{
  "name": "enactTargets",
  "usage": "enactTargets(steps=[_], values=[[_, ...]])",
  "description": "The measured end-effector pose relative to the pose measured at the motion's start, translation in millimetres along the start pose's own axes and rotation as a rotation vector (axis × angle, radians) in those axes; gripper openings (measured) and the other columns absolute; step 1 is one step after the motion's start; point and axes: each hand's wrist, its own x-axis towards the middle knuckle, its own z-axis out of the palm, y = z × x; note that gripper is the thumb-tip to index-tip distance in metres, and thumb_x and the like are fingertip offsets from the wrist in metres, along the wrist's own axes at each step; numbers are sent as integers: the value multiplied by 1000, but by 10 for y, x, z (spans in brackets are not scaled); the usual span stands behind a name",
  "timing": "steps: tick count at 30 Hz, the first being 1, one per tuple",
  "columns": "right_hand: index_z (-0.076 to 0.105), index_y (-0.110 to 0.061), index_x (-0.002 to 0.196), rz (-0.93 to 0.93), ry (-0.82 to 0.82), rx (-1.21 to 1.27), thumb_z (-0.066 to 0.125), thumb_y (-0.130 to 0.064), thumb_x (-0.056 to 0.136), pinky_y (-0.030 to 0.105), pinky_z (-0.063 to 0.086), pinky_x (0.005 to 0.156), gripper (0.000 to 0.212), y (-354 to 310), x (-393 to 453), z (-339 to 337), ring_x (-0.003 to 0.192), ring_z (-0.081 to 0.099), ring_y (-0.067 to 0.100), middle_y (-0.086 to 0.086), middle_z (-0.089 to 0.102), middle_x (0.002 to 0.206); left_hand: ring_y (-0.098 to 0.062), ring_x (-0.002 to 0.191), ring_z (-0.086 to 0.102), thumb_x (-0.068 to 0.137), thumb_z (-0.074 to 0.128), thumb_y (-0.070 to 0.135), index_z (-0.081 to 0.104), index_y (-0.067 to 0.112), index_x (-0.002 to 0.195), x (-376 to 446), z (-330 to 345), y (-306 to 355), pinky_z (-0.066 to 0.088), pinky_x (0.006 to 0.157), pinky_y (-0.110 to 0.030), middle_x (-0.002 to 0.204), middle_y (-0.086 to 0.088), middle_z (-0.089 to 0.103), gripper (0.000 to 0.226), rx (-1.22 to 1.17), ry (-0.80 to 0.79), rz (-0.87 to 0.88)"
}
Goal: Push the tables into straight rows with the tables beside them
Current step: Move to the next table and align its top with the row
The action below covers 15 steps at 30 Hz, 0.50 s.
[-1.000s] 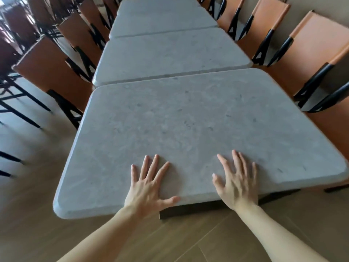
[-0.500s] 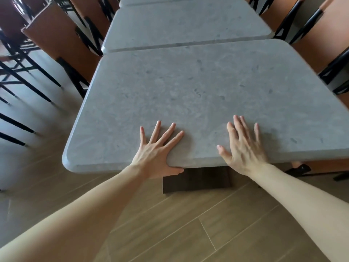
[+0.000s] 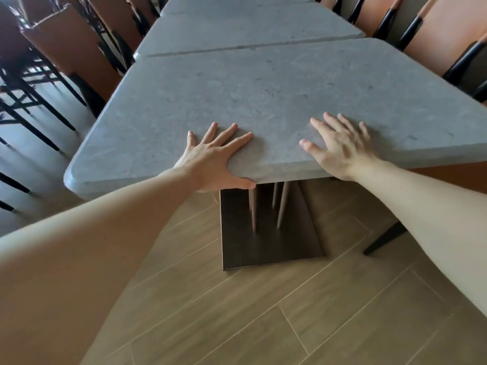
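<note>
palms flat, we press our left hand and right hand, fingers spread, on the near edge of the grey stone-look table. its far edge meets the next table, though their side edges look slightly offset, so we judge some straightening remains.

This looks like a dining hall or restaurant. Several grey stone-look tables stand end to end in one long row, the nearest one butted against the next table, each on a dark square pedestal base. Orange-brown chairs with black legs line the left side, and more chairs of the same kind line the right. The wood-plank floor runs underneath.
</note>
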Motion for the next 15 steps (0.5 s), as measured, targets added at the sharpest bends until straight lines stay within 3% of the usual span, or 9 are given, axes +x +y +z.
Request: enactTargets(steps=[10,15], values=[[26,-28,160,-50,47,-18,17,-78,83,60,5,124,92,58,30,57,157,11,28,5,17,170,-29,157,-2,46,15,108,-4,55,155,21,44,-38,11,118,-70,170,12,-3,122,25,10,21],[27,-28,160,-59,56,-17,20,-76,85,61,5,124,89,66,30,64,157,12,29,6,18,170,-27,157,-2,50,22,106,-4,56,155,21,35,-29,8,119,-69,170,12,-2,119,18,12,24]])
